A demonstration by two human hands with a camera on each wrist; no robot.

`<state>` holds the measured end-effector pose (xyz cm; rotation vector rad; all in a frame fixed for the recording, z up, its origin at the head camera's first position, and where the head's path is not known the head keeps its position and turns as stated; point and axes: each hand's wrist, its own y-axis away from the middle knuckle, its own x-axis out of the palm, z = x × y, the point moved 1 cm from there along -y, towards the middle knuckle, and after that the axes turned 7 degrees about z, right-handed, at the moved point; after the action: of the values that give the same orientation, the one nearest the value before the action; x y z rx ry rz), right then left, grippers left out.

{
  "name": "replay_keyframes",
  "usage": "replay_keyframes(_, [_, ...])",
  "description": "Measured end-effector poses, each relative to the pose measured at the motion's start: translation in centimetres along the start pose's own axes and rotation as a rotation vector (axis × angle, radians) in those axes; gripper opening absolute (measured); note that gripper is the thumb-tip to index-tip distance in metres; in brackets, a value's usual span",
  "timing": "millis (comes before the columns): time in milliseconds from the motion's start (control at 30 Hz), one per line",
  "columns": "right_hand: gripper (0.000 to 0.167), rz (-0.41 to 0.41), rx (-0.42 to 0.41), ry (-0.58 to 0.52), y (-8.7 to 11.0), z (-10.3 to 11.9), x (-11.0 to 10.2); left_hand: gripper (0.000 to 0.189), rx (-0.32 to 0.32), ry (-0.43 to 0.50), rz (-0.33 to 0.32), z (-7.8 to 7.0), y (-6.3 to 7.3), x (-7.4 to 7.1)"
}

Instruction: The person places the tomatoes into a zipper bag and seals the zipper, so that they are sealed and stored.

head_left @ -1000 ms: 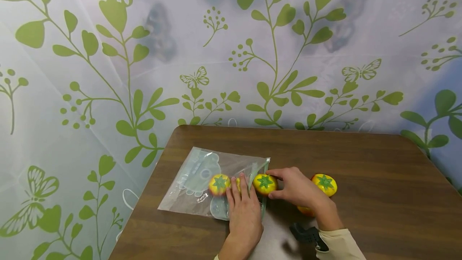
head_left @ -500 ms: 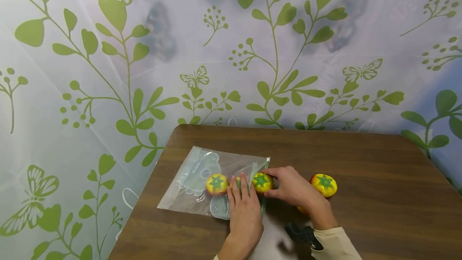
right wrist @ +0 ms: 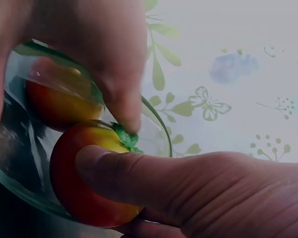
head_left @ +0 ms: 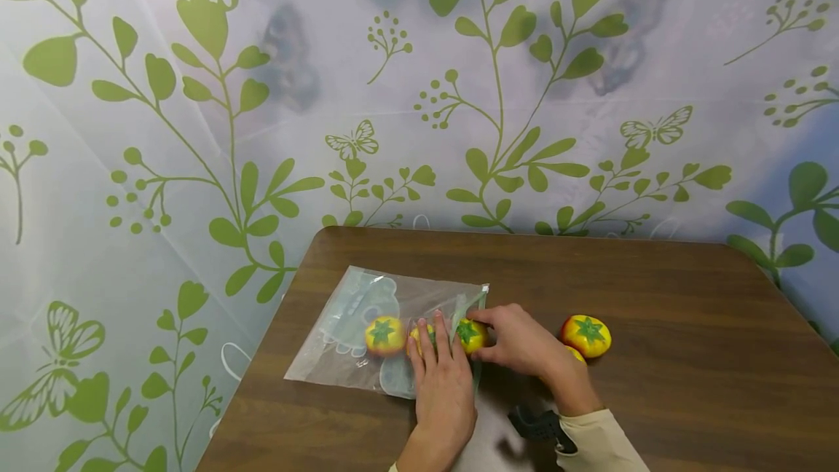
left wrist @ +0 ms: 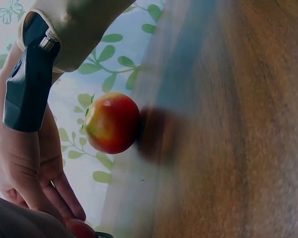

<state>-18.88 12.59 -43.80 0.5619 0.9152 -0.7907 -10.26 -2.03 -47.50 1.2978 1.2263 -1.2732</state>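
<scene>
Shifted left, head view: gripped fruit (head_left: 470, 337), pinched by right hand (head_left: 524, 342) in mouth of clear bag (head_left: 419, 297), near left edge of table (head_left: 688, 341); left hand (head_left: 444, 381) beside it, straight-fingered on bag. Left wrist: loose fruit (left wrist: 111, 123), on table. Right wrist: bagged fruit (right wrist: 62, 96) beside gripped fruit

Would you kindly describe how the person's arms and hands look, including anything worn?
The left hand and right hand are bare, without gloves. The right sleeve is plain cream; at its cuff sits a black, angular wrist mount with a silvery screw. Only a sliver of the left sleeve shows, also pale.
</scene>
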Motion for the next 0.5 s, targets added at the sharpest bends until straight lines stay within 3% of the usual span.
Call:
replay_keyframes(267, [0.035, -0.016, -0.048, -0.008, -0.7, 0.5, 1.0, 0.079, -0.012, 0.014, 0.044, -0.1, 0.0, -0.1])
replay_keyframes(500, [0.021, -0.050, -0.055, -0.010, -1.1, 0.9, 1.8, 0.079, -0.013, 0.015, 0.026, -0.1, -0.1, 0.0])
